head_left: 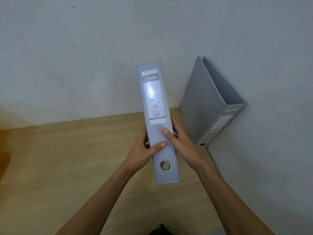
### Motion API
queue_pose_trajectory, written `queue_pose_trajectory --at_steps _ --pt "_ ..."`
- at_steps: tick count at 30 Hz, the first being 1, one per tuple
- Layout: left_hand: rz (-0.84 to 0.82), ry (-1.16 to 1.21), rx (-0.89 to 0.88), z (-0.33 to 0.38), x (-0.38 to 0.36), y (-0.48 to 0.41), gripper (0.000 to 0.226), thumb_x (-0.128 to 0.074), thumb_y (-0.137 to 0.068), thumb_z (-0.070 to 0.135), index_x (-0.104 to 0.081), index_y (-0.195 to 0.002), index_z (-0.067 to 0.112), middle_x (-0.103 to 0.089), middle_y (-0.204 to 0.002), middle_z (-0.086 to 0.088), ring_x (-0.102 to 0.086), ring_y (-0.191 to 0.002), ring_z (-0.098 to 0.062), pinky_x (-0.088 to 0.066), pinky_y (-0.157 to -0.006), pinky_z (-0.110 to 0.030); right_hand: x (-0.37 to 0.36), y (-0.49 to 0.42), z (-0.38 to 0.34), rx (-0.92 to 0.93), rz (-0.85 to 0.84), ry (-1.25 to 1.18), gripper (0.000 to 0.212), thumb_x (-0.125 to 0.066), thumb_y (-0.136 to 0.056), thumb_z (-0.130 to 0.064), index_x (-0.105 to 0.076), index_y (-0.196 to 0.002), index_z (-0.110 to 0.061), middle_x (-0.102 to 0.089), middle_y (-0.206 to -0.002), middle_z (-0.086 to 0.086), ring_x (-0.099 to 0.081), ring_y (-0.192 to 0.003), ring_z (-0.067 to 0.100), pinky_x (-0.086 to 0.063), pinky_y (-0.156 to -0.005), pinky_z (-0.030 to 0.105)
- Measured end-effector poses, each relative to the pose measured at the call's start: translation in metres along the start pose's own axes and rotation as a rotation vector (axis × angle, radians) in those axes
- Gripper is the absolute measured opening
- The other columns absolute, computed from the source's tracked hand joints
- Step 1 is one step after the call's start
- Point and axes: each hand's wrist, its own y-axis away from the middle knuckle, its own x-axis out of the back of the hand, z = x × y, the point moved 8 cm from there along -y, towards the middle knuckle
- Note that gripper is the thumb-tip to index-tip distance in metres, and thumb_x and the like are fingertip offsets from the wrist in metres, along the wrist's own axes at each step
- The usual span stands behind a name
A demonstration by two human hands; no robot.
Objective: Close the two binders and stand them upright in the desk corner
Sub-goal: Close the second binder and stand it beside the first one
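Grey binder (157, 122) clamped, spine up, between both hands' fingers (165, 133).

The spine label (153, 96) of the binder (158, 122) at the centre of the frame reads "Bantex" near its top. Its smaller print and barcode are too blurred to read.

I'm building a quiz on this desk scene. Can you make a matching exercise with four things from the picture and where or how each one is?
Things:
1. held binder
2. second binder
3. left hand
4. finger ring

States:
A. standing in the corner against the right wall
B. set low in the held binder's spine
C. lifted above the desk, spine toward the camera
D. thumb lying across the spine

Pairs: 1-C, 2-A, 3-D, 4-B
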Motion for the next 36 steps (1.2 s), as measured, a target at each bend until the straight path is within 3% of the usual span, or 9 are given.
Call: queue_pose_trajectory --at_steps 3,9,15,17,21,25,27,32,36 --pt "-0.025 -0.021 -0.047 0.0 -0.016 0.002 0.078 -0.081 -0.086 0.024 -0.041 -0.152 0.035 -0.068 -0.134 0.014 -0.068 -0.119 -0.009 -0.06 -0.086 -0.024 0.017 0.012 0.002 0.024 0.05 0.014 0.082 -0.074 -0.083 -0.051 -0.031 -0.152 -0.049 -0.054 -0.147 -0.014 -0.063 -0.124 0.013 -0.058 -0.096 0.046" --pt "-0.07 -0.147 -0.109 -0.004 -0.039 0.002 0.098 -0.085 -0.079 0.03 -0.028 -0.157 0.04 -0.06 -0.139 0.025 -0.064 -0.122 -0.001 -0.059 -0.084 -0.018 0.041 0.025 0.01 0.06 0.107 -0.01 0.084 -0.081 -0.081 -0.033 -0.037 -0.152 -0.041 -0.06 -0.143 -0.013 -0.063 -0.124 0.011 -0.06 -0.092 0.037" --pt "-0.074 -0.327 -0.12 -0.028 -0.051 -0.017 0.093 -0.081 -0.077 0.006 -0.03 -0.154 0.016 -0.06 -0.125 0.038 -0.059 -0.12 0.013 -0.054 -0.084 -0.009 0.056 0.025 0.041 -0.036 0.067 0.001 0.093 -0.083 -0.078 -0.008 -0.035 -0.154 -0.034 -0.058 -0.142 -0.023 -0.051 -0.134 -0.001 -0.052 -0.099 0.022" --pt "-0.082 -0.344 -0.107 -0.039 -0.058 -0.018 0.1 -0.078 -0.077 0.001 -0.023 -0.159 0.018 -0.056 -0.133 0.032 -0.055 -0.125 0.014 -0.053 -0.087 -0.009 0.063 0.027 0.059 -0.091 0.089 0.017 0.091 -0.082 -0.078 -0.005 -0.039 -0.153 -0.032 -0.06 -0.139 -0.024 -0.053 -0.132 -0.002 -0.054 -0.098 0.023" --pt "-0.103 -0.368 -0.093 -0.057 -0.075 -0.019 0.1 -0.074 -0.082 -0.001 -0.015 -0.162 0.009 -0.047 -0.142 0.02 -0.051 -0.128 0.015 -0.05 -0.089 -0.006 0.078 0.036 0.093 -0.155 0.13 0.028 0.083 -0.082 -0.077 -0.008 -0.046 -0.149 -0.024 -0.059 -0.145 -0.003 -0.054 -0.135 0.014 -0.049 -0.109 0.047" --pt "-0.199 -0.383 0.012 -0.079 -0.09 -0.035 0.09 -0.083 -0.082 0.005 -0.029 -0.151 -0.015 -0.062 -0.137 -0.012 -0.063 -0.125 -0.021 -0.057 -0.092 -0.022 0.088 0.042 0.114 -0.162 0.158 0.002 0.076 -0.082 -0.07 -0.015 -0.056 -0.141 -0.019 -0.066 -0.137 -0.002 -0.057 -0.132 0.016 -0.05 -0.108 0.044" --pt "-0.242 -0.386 0.042 -0.081 -0.095 -0.045 0.096 -0.086 -0.079 0.006 -0.026 -0.15 -0.019 -0.062 -0.136 -0.016 -0.063 -0.125 -0.024 -0.058 -0.093 -0.025 0.094 0.041 0.121 -0.153 0.174 -0.02 0.073 -0.08 -0.07 -0.016 -0.058 -0.139 -0.024 -0.067 -0.135 -0.005 -0.058 -0.131 0.015 -0.053 -0.104 0.039" --pt "-0.225 -0.418 0.01 -0.07 -0.107 -0.062 0.109 -0.089 -0.076 0.015 -0.016 -0.156 -0.001 -0.059 -0.134 -0.002 -0.061 -0.117 0.009 -0.053 -0.084 -0.008 0.114 0.04 0.115 -0.113 0.294 0.068 0.058 -0.077 -0.071 -0.023 -0.064 -0.113 -0.06 -0.07 -0.12 -0.019 -0.061 -0.116 -0.004 -0.053 -0.087 0.013" --pt "-0.22 -0.407 -0.005 -0.068 -0.118 -0.085 0.117 -0.088 -0.077 0.019 -0.006 -0.159 0.008 -0.055 -0.129 0.017 -0.057 -0.112 0.024 -0.053 -0.079 -0.005 0.135 0.039 0.114 -0.083 0.438 0.137 0.042 -0.076 -0.081 -0.02 -0.066 -0.111 -0.048 -0.068 -0.11 -0.009 -0.065 -0.097 -0.003 -0.051 -0.078 0.012"
